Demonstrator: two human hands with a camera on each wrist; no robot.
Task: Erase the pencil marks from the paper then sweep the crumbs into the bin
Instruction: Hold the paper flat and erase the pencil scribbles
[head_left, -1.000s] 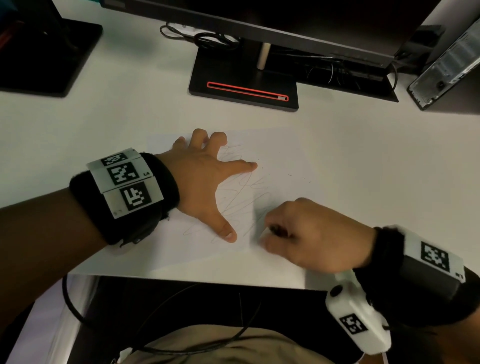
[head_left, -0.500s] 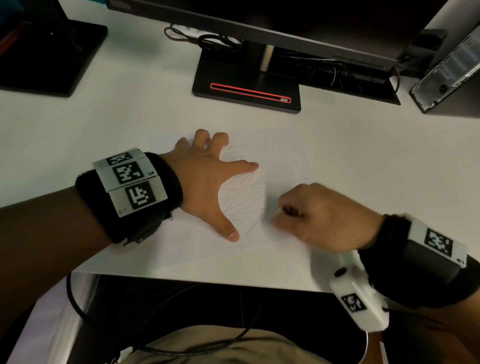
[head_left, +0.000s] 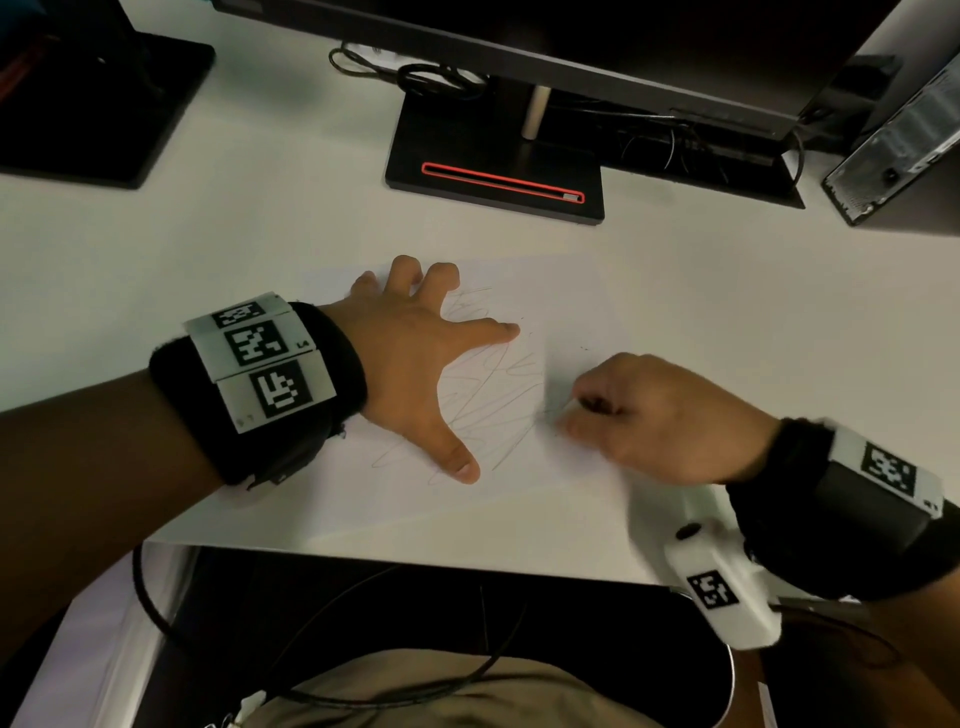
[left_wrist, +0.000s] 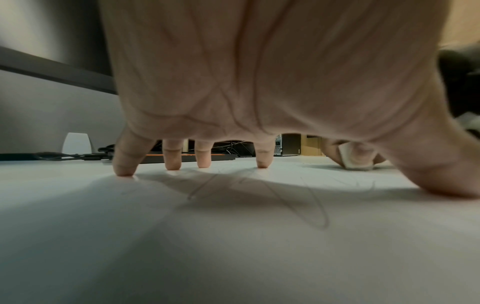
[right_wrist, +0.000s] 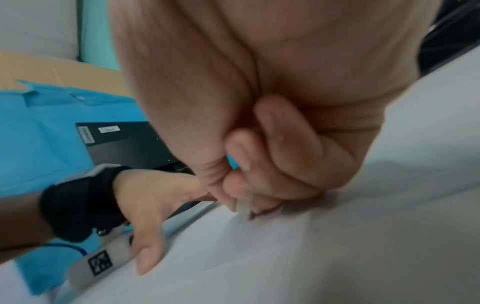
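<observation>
The right hand (head_left: 670, 415) curls its fingers (right_wrist: 259, 191) around a small white eraser (left_wrist: 354, 157), which the head view hides entirely inside the fist; only its tip shows from the wrists, touching the paper (head_left: 519, 499). The left hand (head_left: 410, 358) presses down on the sheet with spread, straight fingers (left_wrist: 172, 156), covering part of the pencil marks (head_left: 493, 400). The paper lies near the counter (head_left: 208, 249) front edge. Wristband codes are unreadable, and the right wrist view is blurred.

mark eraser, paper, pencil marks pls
eraser (left_wrist: 355, 158), left wrist view, its white side face between the right hand's fingers
paper (head_left: 576, 312), head view, bare far right part of the sheet
pencil marks (head_left: 493, 400), head view, scribble lines between the two hands
</observation>
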